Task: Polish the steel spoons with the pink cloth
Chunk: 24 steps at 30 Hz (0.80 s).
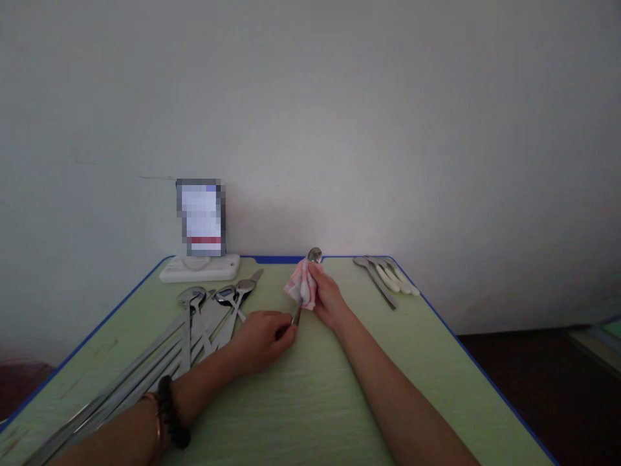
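Observation:
Over the middle of the table, my left hand point(269, 333) is closed round the handle end of a metal spoon point(315, 254). The spoon points away from me, its bowl at the far end. My right hand point(327, 294) pinches a pink and white cloth point(301, 285) wrapped about the spoon just below the bowl. The cloth hides the middle of the spoon. Beside my left forearm lies a pile of metal cutlery point(187, 323), with spoons, a knife and long flat handles crossing one another.
At the right back lie a metal spoon point(376, 281) and several pieces of cutlery with cream handles point(392, 278). A blurred-out screen device point(201, 217) stands on a white base point(201, 268) at the left back. The green table point(301, 414) has a blue edge and meets a grey wall point(388, 129).

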### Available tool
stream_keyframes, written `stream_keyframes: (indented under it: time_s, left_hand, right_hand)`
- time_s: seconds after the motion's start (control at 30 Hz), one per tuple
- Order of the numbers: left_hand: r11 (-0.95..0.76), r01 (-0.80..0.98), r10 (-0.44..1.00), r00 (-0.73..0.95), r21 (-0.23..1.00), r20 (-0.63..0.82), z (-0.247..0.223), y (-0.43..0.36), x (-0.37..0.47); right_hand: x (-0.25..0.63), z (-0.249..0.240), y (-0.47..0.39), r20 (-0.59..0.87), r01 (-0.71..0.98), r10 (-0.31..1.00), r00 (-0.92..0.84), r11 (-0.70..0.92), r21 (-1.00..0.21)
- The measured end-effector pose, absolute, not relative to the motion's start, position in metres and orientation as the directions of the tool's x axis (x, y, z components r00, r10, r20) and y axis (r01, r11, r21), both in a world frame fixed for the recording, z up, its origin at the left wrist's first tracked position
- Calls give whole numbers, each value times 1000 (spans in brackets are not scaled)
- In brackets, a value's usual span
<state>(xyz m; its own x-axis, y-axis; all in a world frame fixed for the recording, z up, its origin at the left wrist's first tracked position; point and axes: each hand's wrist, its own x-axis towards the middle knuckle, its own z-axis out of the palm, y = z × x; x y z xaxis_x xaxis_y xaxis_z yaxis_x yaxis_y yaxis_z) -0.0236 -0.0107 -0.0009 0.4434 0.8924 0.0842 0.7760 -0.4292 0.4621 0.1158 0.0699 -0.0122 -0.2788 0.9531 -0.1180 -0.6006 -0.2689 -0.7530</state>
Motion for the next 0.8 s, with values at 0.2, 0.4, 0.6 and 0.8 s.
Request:
stream_keyframes:
  time_s: [0.2,0.4,0.6,0.8]
  left_hand:
    - [-425,785,893,444,451,68,0,-10,-23]
    - [-424,785,893,445,452,65,-1,-10,-23]
    - [-424,786,893,446,450,63,0,-11,-23]
    - [-415,791,897,440,450,54,-1,-10,-23]
  right_hand:
    - [116,-11,68,-102,-573,952,-289,-258,-778]
    - [115,-11,68,-114,-569,954,-279,-260,-780]
    - [115,-10,68,-115,-580,954,-276,-261,-772]
    - [115,-9,66,-118,-575,952,-284,-267,-774]
